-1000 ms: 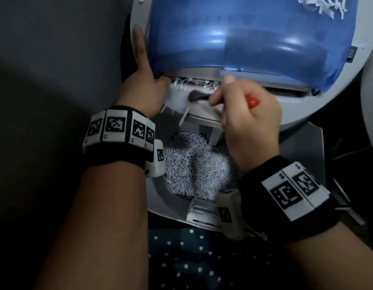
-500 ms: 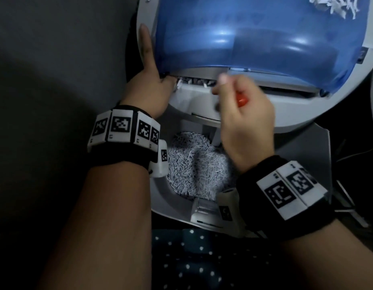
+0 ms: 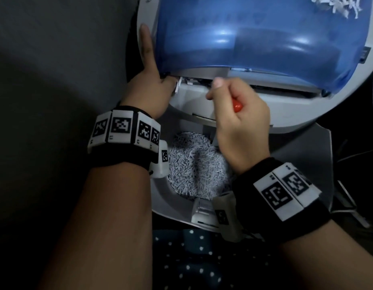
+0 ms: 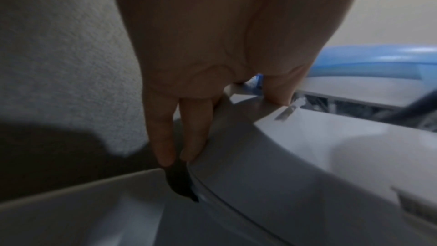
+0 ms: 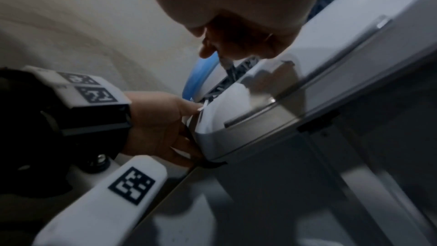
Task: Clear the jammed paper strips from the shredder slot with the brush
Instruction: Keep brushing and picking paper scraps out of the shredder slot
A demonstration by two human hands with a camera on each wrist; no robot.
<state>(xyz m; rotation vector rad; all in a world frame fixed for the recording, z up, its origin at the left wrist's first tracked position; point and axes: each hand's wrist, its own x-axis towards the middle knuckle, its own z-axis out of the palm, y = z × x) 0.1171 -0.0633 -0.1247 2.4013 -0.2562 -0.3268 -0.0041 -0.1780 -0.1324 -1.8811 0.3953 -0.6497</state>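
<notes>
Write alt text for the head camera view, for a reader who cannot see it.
A right hand grips a red-handled brush at the shredder slot, where white paper strips stick out, while the left hand braces the shredder's grey edge beside its blue cover. Below, an open bin holds shredded paper.

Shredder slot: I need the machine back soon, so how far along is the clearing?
Partly done, it seems. A pile of shreds already lies in the bin below. In hand: the right hand grips the red-handled brush with its tip at the slot, while the left hand steadies the shredder head. Left: white strips still stick out at the slot's left end.
</notes>
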